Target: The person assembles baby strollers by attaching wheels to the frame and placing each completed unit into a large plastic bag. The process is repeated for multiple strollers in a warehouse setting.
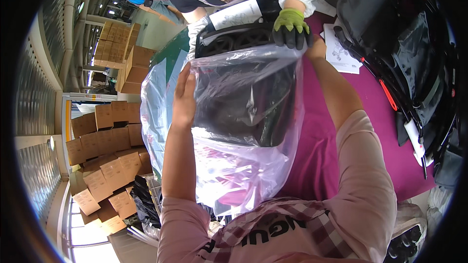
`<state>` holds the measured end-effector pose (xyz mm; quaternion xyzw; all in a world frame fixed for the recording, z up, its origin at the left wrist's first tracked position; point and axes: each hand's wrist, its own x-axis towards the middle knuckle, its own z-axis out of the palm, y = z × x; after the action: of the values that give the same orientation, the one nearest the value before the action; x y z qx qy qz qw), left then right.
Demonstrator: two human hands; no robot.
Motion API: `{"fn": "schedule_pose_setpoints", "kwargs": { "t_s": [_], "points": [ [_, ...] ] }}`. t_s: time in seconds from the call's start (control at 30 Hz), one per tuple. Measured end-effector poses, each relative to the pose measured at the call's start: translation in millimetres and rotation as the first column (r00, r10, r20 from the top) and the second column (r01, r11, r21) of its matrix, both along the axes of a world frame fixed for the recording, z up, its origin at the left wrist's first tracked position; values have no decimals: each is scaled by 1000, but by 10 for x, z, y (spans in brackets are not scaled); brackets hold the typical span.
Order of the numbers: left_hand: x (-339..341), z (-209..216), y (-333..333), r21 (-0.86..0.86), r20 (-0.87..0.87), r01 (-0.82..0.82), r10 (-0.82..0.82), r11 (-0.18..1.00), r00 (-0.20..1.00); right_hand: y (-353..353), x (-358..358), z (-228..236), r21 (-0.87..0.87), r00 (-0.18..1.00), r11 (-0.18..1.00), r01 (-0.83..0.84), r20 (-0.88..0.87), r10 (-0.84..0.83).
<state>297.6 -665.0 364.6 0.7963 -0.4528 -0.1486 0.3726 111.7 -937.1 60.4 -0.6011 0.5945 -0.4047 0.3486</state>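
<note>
I see pink sleeves low in frame. My left hand lies flat on left side of clear bag, fingers straight and together. Bag hangs over magenta table, black wheeled part inside. My right hand at bag's top right corner, fingers hidden: cannot tell. Beyond, co-worker's green glove grips bag rim. Cartons stacked far left.
</note>
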Motion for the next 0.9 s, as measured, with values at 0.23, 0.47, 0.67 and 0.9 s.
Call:
{"fn": "schedule_pose_setpoints", "kwargs": {
  "t_s": [0.23, 0.47, 0.67, 0.9],
  "points": [
    [270, 57, 1106, -82, 66, -50, 56, 995, 996, 1530, -151, -703, 79, 908, 993, -93, 415, 52],
    [73, -93, 1330, -170, 114, 140, -121, 975, 986, 4195, -1513, -547, 379, 873, 880, -285, 481, 76],
    [-587, -180, 1367, -302, 159, 483, -456, 822, 876, 4463, -1999, 527, 323, 982, 940, -109, -113, 153],
    [-1519, -805, 1738, -260, -15, 743, -772, 617, 636, 4929, -2365, 984, 250, 985, 966, -61, -143, 100]
  ]
}}
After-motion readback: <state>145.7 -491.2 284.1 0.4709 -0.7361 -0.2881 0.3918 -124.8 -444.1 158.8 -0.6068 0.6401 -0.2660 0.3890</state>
